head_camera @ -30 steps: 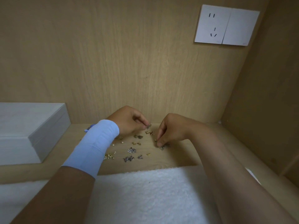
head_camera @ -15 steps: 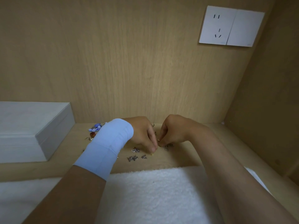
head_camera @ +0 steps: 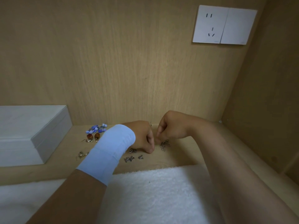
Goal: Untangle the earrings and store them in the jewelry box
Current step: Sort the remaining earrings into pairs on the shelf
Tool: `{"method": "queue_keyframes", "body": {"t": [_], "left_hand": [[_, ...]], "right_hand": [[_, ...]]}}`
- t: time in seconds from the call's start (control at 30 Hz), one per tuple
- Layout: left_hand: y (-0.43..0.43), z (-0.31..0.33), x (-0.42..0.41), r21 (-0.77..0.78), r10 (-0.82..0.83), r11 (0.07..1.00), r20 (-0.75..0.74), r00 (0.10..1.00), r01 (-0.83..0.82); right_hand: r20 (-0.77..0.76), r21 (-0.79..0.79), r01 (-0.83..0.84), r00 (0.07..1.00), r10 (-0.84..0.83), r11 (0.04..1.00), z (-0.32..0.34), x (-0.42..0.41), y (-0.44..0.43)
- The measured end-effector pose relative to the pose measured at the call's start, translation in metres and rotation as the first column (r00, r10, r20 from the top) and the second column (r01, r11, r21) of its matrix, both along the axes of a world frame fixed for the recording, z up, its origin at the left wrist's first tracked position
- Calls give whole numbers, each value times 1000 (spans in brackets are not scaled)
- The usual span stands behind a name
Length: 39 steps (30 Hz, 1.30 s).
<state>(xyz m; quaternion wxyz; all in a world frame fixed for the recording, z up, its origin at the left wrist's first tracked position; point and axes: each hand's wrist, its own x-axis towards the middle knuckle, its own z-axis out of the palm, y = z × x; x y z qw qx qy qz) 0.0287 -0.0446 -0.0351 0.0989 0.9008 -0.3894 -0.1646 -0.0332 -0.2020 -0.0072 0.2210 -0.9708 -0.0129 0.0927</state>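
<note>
Small silver earrings (head_camera: 129,158) lie scattered on the wooden shelf. Blue flower earrings (head_camera: 96,128) and two amber bead earrings (head_camera: 93,136) lie further left. My left hand (head_camera: 142,136), with a light blue wrist band, has its fingers curled down on the shelf. My right hand (head_camera: 171,128) pinches close beside it, fingertips nearly touching the left ones, over a silver cluster (head_camera: 164,144). What sits between the fingertips is too small to make out. The closed white jewelry box (head_camera: 34,131) stands at the left.
A white fluffy towel (head_camera: 153,194) covers the near surface below the shelf. The wooden back wall carries a white socket and switch plate (head_camera: 224,25). A wooden side wall closes the right.
My left hand has moved right and down from a raised pinch to meet my right hand at the shelf. The view has shifted, uncovering the blue and amber earrings at the left.
</note>
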Motion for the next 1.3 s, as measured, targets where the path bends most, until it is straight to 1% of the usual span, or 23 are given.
{"method": "queue_keyframes", "body": {"t": [0.07,0.13,0.23,0.3,0.4,0.43,0.5,0.57,0.6,0.67,0.73,0.9,0.97,1.03,1.07,1.1,1.17,1.2,1.23,1.3], "left_hand": [[8,6,4,-33,39,999,17,999,-39],[19,14,10,-100,92,991,25,995,-89],[31,19,18,-210,127,970,-6,992,-125],[35,18,21,-251,137,958,-30,990,-140],[36,13,21,-341,169,922,-77,983,-185],[35,12,20,-390,174,899,-102,979,-200],[32,12,16,-493,173,840,-155,973,-228],[28,12,12,-587,159,769,-211,965,-255],[26,13,10,-628,151,729,-240,959,-272],[21,12,7,-681,148,663,-287,946,-310],[16,12,4,-707,164,609,-330,930,-358],[6,8,0,-751,160,474,-440,884,-460],[2,8,-3,-750,137,456,-473,870,-480],[1,8,-5,-748,118,471,-471,874,-467],[0,8,-6,-750,119,480,-457,881,-454],[0,6,-5,-751,131,487,-441,888,-446],[0,1,-4,-743,165,518,-400,902,-424],[-1,-2,-2,-729,180,553,-367,913,-402],[-2,-5,-1,-710,191,597,-327,925,-374],[-4,-10,1,-659,187,686,-252,950,-310]], "right_hand": [[-39,-19,-38,999,38,999,0,-1,9],[-66,-50,-80,995,76,996,-5,1,21],[-77,-65,-129,989,123,990,-15,5,36],[-91,-47,-147,986,142,988,-17,5,39],[-83,44,-130,988,133,991,-11,3,30],[-54,91,-109,992,114,990,-7,2,24],[70,213,-51,997,37,976,-1,2,11],[218,336,8,972,-86,942,2,3,-1],[261,395,22,956,-135,918,3,3,-5],[279,501,4,946,-166,865,3,3,-7],[289,556,-32,944,-157,831,3,2,-7],[298,606,-18,932,-206,795,7,-6,-14],[291,617,-5,930,-222,787,7,-8,-18],[281,591,26,930,-236,806,5,-6,-23],[275,539,57,931,-240,840,2,-4,-28],[265,450,100,934,-239,887,-1,-1,-34],[196,199,200,951,-238,960,-11,3,-45],[145,87,236,958,-247,968,-17,5,-50],[98,13,261,960,-261,965,-22,6,-54],[47,-34,286,958,-285,958,-30,7,-58]]}}
